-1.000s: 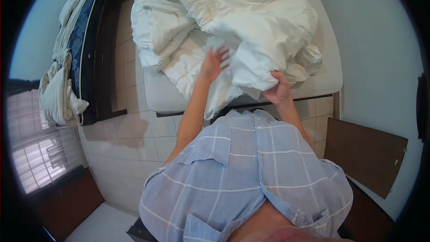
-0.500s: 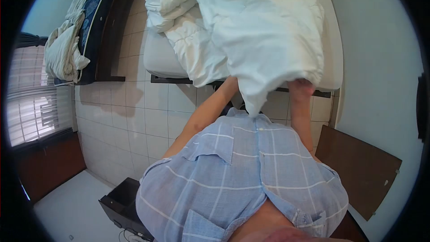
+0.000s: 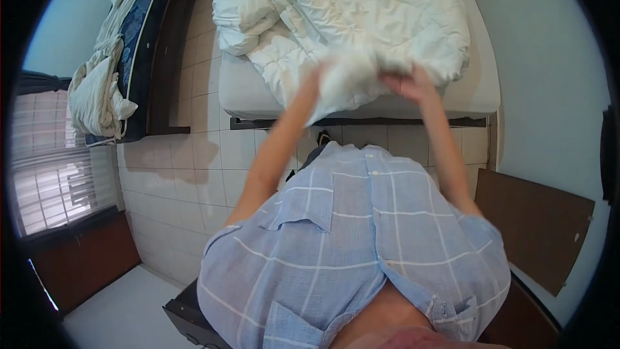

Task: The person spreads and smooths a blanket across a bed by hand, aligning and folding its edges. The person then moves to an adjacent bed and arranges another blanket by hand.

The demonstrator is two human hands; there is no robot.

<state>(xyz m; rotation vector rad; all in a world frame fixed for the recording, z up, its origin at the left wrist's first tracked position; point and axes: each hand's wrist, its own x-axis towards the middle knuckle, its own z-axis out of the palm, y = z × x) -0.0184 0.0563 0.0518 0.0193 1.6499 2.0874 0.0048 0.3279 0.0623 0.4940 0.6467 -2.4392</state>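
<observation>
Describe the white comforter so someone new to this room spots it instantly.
Start with the pale mattress ahead of the checked shirt. On it, the white comforter lies bunched, its near part between the left hand and the right hand. Puffy, stitched folds set it apart from the smooth mattress beneath.

One left hand [image 3: 319, 74], one right hand [image 3: 411, 84]: two total. One white comforter [image 3: 361, 13]. One pale mattress [image 3: 479, 90], one blue mattress [image 3: 136, 21]: two total. One plaid shirt [image 3: 342, 220]. One window [image 3: 55, 197]. One brown panel [image 3: 535, 227].
</observation>
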